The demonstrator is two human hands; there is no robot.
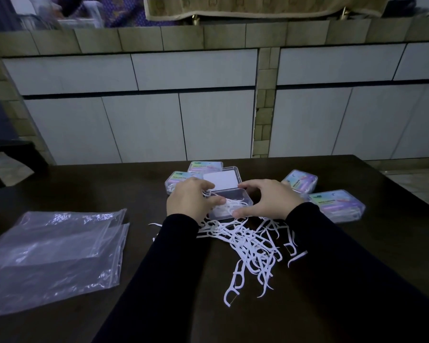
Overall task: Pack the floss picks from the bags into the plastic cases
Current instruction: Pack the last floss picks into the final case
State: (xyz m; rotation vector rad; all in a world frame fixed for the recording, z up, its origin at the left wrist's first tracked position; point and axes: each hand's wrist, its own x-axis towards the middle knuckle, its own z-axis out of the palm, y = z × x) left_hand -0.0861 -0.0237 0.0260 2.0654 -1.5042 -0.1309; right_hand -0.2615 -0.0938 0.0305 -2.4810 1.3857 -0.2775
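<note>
On a dark counter [84, 184], the left hand [190, 198] pinches several picks [229, 207] into the open case [229, 199]. The right hand [268, 198], fingers curled, steadies its rim. Loose picks lie piled just before it. Best laid parallel, so the lid closes.

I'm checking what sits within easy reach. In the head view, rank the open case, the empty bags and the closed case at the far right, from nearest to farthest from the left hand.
1. Open case: touching the left hand, at the table's middle.
2. Empty bags: on the left side.
3. Closed case: far right, beyond the right hand.
</note>
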